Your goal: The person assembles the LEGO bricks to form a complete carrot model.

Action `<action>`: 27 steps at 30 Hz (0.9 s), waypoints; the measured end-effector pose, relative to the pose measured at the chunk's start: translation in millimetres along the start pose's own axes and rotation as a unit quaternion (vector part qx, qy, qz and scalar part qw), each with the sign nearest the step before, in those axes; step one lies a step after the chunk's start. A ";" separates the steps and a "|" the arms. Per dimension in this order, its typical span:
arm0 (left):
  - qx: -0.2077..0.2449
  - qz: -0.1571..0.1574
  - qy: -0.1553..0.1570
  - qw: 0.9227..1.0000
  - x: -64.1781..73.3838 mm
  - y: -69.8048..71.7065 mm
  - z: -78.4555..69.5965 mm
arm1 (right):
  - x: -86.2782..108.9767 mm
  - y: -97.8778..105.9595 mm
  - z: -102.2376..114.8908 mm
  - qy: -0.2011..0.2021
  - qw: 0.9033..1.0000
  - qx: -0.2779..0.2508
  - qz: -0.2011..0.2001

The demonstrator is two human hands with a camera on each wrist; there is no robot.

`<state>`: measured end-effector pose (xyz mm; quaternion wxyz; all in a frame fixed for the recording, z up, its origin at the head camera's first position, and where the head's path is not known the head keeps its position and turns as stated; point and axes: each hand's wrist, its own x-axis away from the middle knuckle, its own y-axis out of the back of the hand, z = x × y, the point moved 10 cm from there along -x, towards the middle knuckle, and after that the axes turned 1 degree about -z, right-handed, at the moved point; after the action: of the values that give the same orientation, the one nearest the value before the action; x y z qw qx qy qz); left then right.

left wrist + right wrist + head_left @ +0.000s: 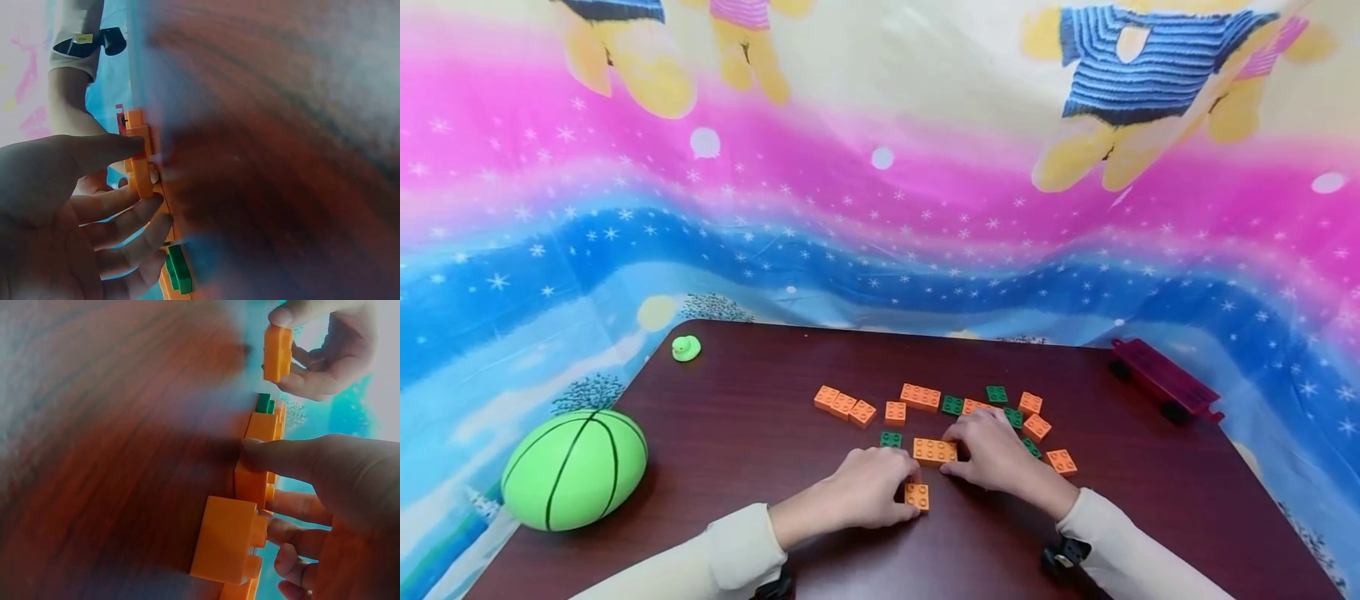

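My left hand pinches a small square orange building brick between thumb and fingers, near the front of the table. In the right wrist view that brick appears off the tabletop. Just beyond it lies a longer orange building brick, studs up. My right hand grips the long brick's right end, thumb on the near side. Right behind the left hand is a green brick, partly hidden. The right hand covers part of another orange brick behind it.
Several loose orange bricks and green bricks lie across the dark table. A green ball sits at the left edge, a green toy duck at the back left corner, a red skateboard at the back right.
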<state>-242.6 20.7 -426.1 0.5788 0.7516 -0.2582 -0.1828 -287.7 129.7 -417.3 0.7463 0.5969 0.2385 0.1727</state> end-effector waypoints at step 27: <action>-0.017 0.002 -0.006 1.000 -14.7 -8.9 -2.3 | -8.8 32.7 -6.8 0.017 0.998 -0.052 -0.035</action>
<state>-251.5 33.0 -434.4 0.5906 0.7399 -0.2598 -0.1901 -297.8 137.9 -385.3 0.7779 0.5455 0.2623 0.1686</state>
